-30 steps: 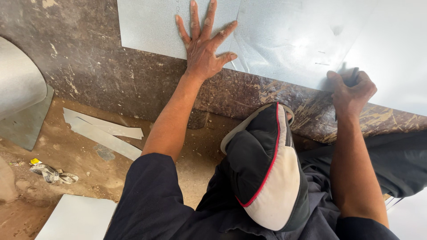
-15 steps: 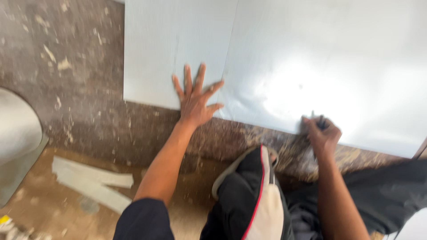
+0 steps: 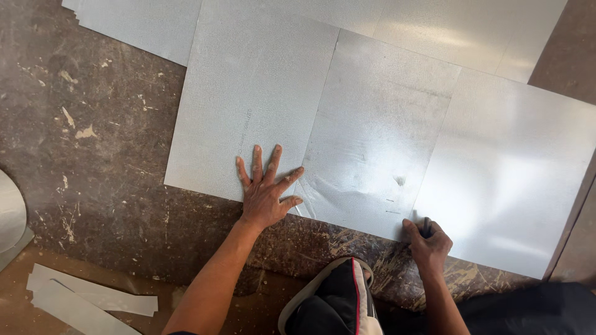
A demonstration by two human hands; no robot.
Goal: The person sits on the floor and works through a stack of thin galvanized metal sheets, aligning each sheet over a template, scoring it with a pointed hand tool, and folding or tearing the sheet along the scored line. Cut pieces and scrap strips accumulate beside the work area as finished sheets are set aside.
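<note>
Several overlapping galvanised metal sheets (image 3: 372,124) lie flat on a dark, scuffed worktable (image 3: 93,155). My left hand (image 3: 267,192) is pressed flat on the near edge of the sheets, with its fingers spread. My right hand (image 3: 427,243) is closed around a small dark tool (image 3: 426,227), whose tip touches the near edge of the sheets, next to a few short marks. The tool is mostly hidden in my fist, so I cannot tell its kind. The peak of a dark cap (image 3: 338,304) with red and white trim shows at the bottom.
Cut metal strips (image 3: 81,301) lie on the brown floor at the lower left. A curved piece of sheet metal (image 3: 9,214) pokes in at the left edge. The table's near edge is chipped and rough. Bare table surface lies left of the sheets.
The view has pulled back and up, so more of the sheets shows. Both hands now sit lower in the picture, and they keep their places on the sheet's near edge.
</note>
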